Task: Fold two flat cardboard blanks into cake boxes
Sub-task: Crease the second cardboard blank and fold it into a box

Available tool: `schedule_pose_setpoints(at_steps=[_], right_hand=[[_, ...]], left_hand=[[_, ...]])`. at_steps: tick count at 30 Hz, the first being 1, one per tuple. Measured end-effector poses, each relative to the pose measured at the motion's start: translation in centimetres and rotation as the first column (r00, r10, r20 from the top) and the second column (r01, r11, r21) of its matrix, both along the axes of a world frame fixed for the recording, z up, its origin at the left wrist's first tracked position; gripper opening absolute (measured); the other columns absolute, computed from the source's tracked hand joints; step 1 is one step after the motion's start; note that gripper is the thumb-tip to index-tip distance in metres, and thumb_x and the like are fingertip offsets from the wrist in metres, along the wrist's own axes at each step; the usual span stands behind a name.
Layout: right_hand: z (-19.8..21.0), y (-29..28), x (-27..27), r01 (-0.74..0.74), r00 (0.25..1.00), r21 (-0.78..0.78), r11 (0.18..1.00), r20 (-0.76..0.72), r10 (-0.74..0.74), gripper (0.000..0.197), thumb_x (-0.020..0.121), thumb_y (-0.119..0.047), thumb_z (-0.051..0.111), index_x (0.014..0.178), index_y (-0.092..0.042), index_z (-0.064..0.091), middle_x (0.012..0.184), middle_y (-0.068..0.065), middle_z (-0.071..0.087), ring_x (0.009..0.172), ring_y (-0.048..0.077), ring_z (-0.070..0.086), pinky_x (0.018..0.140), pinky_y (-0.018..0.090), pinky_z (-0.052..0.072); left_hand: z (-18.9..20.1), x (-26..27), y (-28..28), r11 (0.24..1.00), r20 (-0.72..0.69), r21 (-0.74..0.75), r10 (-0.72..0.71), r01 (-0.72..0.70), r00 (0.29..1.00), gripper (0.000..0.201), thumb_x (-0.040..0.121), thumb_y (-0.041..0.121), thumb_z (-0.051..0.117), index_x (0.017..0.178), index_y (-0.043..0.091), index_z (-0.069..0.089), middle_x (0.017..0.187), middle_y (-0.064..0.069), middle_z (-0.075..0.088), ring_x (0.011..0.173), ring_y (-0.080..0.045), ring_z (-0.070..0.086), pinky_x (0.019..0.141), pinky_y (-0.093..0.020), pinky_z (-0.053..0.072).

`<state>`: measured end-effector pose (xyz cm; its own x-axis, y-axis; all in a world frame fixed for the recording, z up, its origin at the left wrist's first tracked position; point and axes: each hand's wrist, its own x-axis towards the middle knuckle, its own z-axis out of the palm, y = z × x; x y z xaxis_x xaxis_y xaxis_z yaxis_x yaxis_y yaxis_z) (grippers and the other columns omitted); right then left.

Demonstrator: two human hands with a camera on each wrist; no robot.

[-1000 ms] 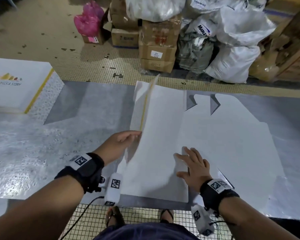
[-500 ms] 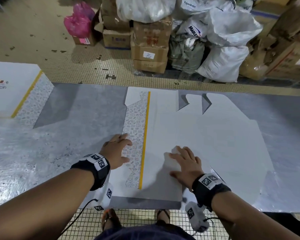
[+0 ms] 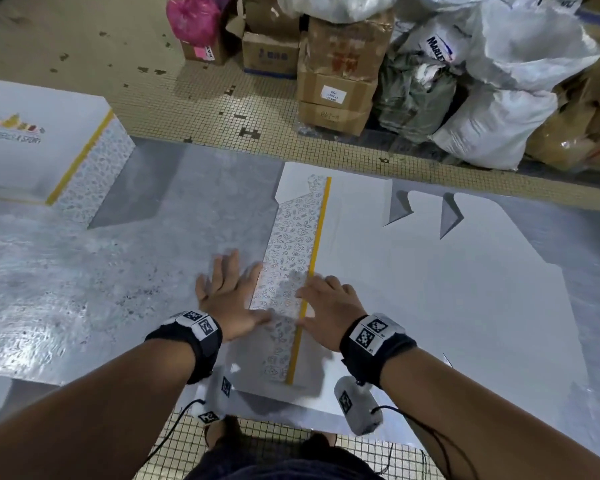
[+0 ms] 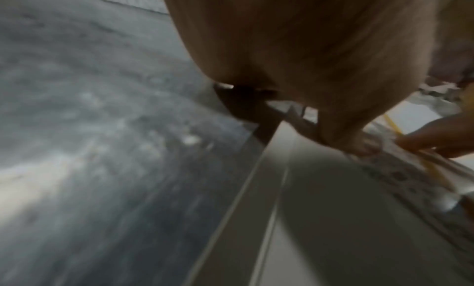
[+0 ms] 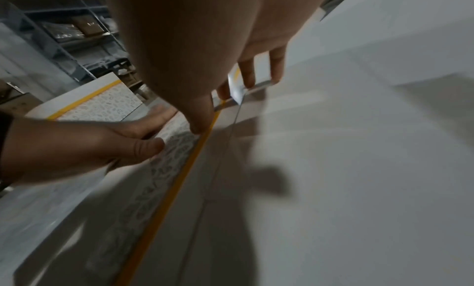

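Note:
A large white cardboard blank lies flat on the silvery table. Its left flap is folded over onto it, showing a patterned face and a yellow stripe. My left hand lies flat with spread fingers across the flap's left fold edge, its thumb on the pattern. My right hand lies flat on the stripe and the white panel beside it. In the right wrist view the right hand's fingertips touch the stripe, with the left hand opposite. The left wrist view is blurred.
A finished white cake box with the same pattern stands at the table's far left. Behind the table, on the tiled floor, are stacked cartons, white sacks and a pink bag. The table's front edge is at my waist.
The left flap, held upright by my left hand a second ago, now lies flat on the blank. My right hand has slid left onto the yellow stripe, and my left hand presses the fold.

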<state>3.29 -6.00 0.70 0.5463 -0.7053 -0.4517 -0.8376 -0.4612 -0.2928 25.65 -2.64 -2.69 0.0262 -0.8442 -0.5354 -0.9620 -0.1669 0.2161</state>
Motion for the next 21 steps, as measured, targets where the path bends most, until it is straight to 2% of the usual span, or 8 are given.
schedule_pose_setpoints(at_steps=[3,5,7,10,12,13,16,21], right_hand=[[0.5,-1.9,1.3,-0.082,0.994,-0.059,0.995,-0.081,0.077,0.041,0.095,-0.047,0.052,0.131,-0.028,0.046,0.140,-0.001,0.042,0.128,0.027,0.038,0.107,0.041,0.027],[0.7,-3.5,2.2,-0.120,0.986,-0.089,0.989,-0.124,0.108,0.043,0.096,-0.050,0.051,0.131,-0.026,0.045,0.132,0.001,0.054,0.122,0.028,0.047,0.103,0.042,0.027],[0.6,-5.4,3.1,-0.140,0.984,-0.141,0.980,-0.131,0.122,0.046,0.096,-0.051,0.052,0.132,-0.024,0.045,0.131,0.004,0.057,0.121,0.028,0.050,0.102,0.042,0.028],[-0.1,-8.0,4.2,-0.165,0.985,-0.180,0.970,-0.085,0.151,0.071,0.091,-0.055,0.058,0.148,-0.021,0.032,0.153,0.006,0.032,0.140,0.029,0.029,0.113,0.044,0.025],[-0.7,-9.7,5.0,-0.168,0.986,-0.150,0.974,-0.041,0.164,0.084,0.094,-0.057,0.053,0.157,-0.017,0.013,0.165,0.003,0.007,0.151,0.026,0.003,0.121,0.045,0.012],[-1.1,-10.3,5.2,-0.174,0.985,-0.139,0.975,-0.033,0.171,0.084,0.097,-0.056,0.047,0.158,-0.016,0.006,0.166,0.001,-0.001,0.152,0.025,-0.005,0.122,0.044,0.007],[-2.8,-11.0,5.2,-0.205,0.979,-0.183,0.961,-0.023,0.205,0.078,0.101,-0.053,0.037,0.158,-0.013,0.003,0.166,0.000,-0.001,0.152,0.025,-0.006,0.120,0.043,0.006],[-3.6,-12.0,5.0,-0.237,0.968,-0.226,0.945,0.023,0.249,0.081,0.095,-0.059,0.044,0.155,-0.013,0.016,0.162,0.002,0.013,0.149,0.028,0.008,0.117,0.046,0.014]], left_hand=[[0.1,0.1,-0.3,1.000,0.015,0.012,-0.014,0.014,1.000,0.095,0.085,0.079,0.042,0.150,0.050,-0.020,0.152,0.005,-0.047,0.140,-0.027,-0.043,0.114,-0.059,-0.020],[0.1,0.0,-0.7,1.000,0.034,0.018,-0.024,0.023,0.999,0.089,0.089,0.075,0.042,0.152,0.048,-0.014,0.157,0.003,-0.041,0.144,-0.031,-0.037,0.115,-0.063,-0.014],[0.1,-0.1,-1.0,0.999,0.059,0.037,-0.030,0.028,0.998,0.087,0.089,0.073,0.043,0.151,0.051,-0.014,0.159,0.002,-0.036,0.146,-0.033,-0.031,0.116,-0.064,-0.008],[0.4,-0.2,-1.1,0.996,0.067,0.085,-0.036,0.030,0.997,0.088,0.090,0.071,0.044,0.149,0.053,-0.019,0.158,0.002,-0.038,0.145,-0.034,-0.034,0.115,-0.063,-0.010],[0.4,-0.2,-1.1,0.995,0.065,0.097,-0.035,0.029,0.997,0.089,0.091,0.070,0.044,0.148,0.052,-0.021,0.155,0.004,-0.043,0.141,-0.030,-0.040,0.115,-0.062,-0.011],[0.5,-0.3,-1.0,0.995,0.065,0.100,-0.038,0.031,0.997,0.089,0.091,0.070,0.044,0.148,0.052,-0.022,0.152,0.005,-0.046,0.137,-0.028,-0.043,0.114,-0.062,-0.012],[0.5,-0.3,-0.9,0.994,0.075,0.104,-0.042,0.034,0.996,0.090,0.091,0.070,0.045,0.148,0.052,-0.023,0.148,0.007,-0.049,0.131,-0.026,-0.046,0.114,-0.062,-0.012],[0.4,-0.2,-0.9,0.991,0.073,0.126,-0.053,0.043,0.996,0.090,0.092,0.070,0.043,0.138,0.056,-0.034,0.146,0.007,-0.053,0.132,-0.029,-0.048,0.113,-0.063,-0.013]])
